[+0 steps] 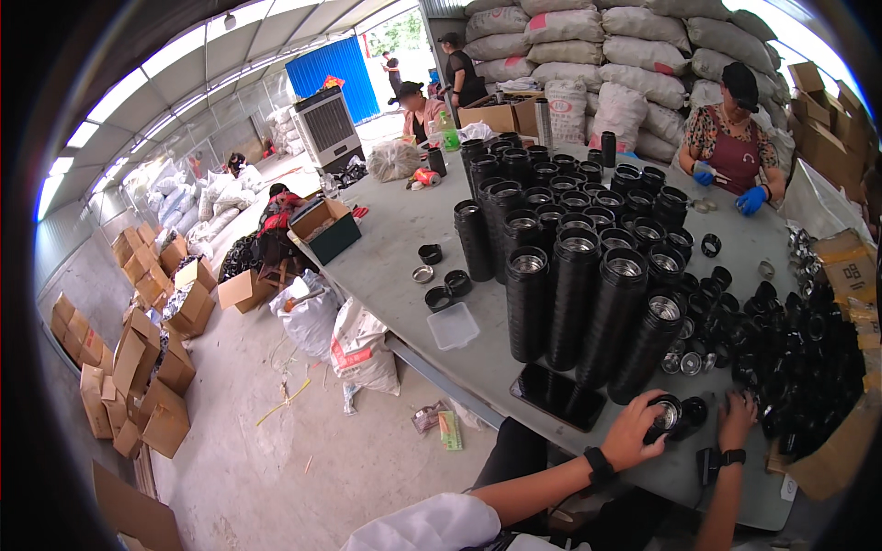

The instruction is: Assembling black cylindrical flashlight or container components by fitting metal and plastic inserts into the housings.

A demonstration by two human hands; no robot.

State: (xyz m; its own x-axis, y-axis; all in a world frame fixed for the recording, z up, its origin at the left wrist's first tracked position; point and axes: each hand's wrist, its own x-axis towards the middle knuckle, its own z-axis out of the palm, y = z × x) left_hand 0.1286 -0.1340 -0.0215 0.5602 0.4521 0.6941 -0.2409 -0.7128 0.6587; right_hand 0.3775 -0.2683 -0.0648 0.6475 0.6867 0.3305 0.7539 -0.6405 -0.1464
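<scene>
Indoors, a wall of stuffed white sacks [638, 46] rises beyond the far edge of a grey table [386, 234], where a co-worker [730, 147] in blue gloves and a dark cap sits near the far right corner. Ranks of black bottles [577, 312], open mouths up, fill the middle of the table; a heap of loose black caps [808, 344] spreads along its right edge. A dark smartphone [558, 397] lies by the near edge, touching or just beside the front bottles. Close to that edge, the person's left hand [634, 436] curls its fingers around a black, metal-lined cup-shaped piece [663, 418]. The right hand [735, 421] reaches beside the caps, fingers bent; whether they grasp anything cannot be told. A clear plastic tray [453, 326] rests near the left edge, with silver rings [689, 363] between bottles and caps.
</scene>
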